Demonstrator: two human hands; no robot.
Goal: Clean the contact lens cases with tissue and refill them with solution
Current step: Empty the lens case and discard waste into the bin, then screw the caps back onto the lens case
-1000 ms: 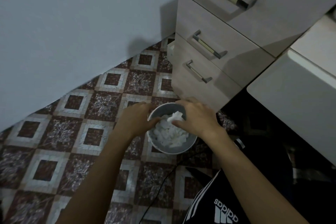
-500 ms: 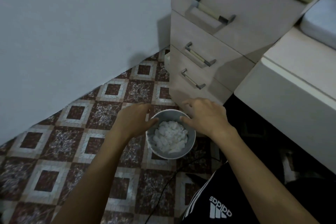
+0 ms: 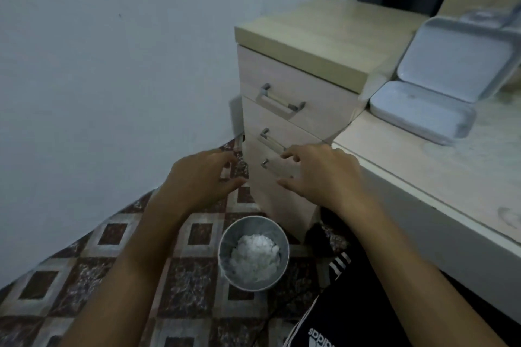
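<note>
A small grey metal bin [image 3: 225, 259] stands on the patterned floor, filled with crumpled white tissue [image 3: 255, 258]. My left hand [image 3: 197, 180] hovers above and behind the bin, fingers relaxed, holding nothing. My right hand [image 3: 318, 175] is also raised, fingers spread loosely in front of the lower drawers, empty. A white open case [image 3: 423, 113] with its lid up lies on the desk at the right. No lens cases or solution bottle are clearly visible.
A wooden drawer unit [image 3: 296, 110] with three metal handles stands against the pale wall [image 3: 112, 65]. The white desk [image 3: 451, 177] runs along the right. A dark cable lies on the tiled floor [image 3: 84, 276] near my black shorts [image 3: 352, 304].
Both hands have let go of the bin's rim and lifted away from it. The view has tilted up, showing the drawer top and desk.
</note>
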